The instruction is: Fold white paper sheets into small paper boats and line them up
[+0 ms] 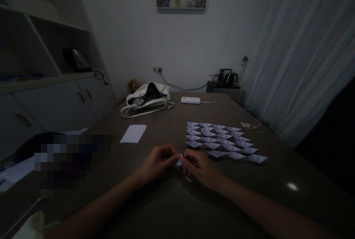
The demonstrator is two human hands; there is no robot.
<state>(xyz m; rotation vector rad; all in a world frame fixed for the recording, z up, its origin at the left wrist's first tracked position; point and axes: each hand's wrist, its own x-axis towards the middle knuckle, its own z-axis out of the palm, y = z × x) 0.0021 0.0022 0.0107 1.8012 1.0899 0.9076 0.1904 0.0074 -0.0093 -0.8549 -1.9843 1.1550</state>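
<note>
Between the fingertips of both hands is a small piece of folded white paper (179, 161), largely covered by the fingers. My left hand (159, 161) pinches it from one side with thumb and forefinger. On the other side my right hand (201, 167) is closed on it too, fingers curled. A small white paper tip (189, 179) shows just below my right hand; I cannot tell whether it belongs to the held piece. Rows of folded paper boats (212, 145) stand beyond my right hand. A stack of white paper sheets (133, 134) lies beyond my left hand.
A white handbag (148, 100) rests at the back left of the dark table (166, 209). Beside it lies a white power bank (190, 100) with a short cable. Scraps (249, 125) lie past the boats. Papers (19, 170) and a blurred-out area are at the left.
</note>
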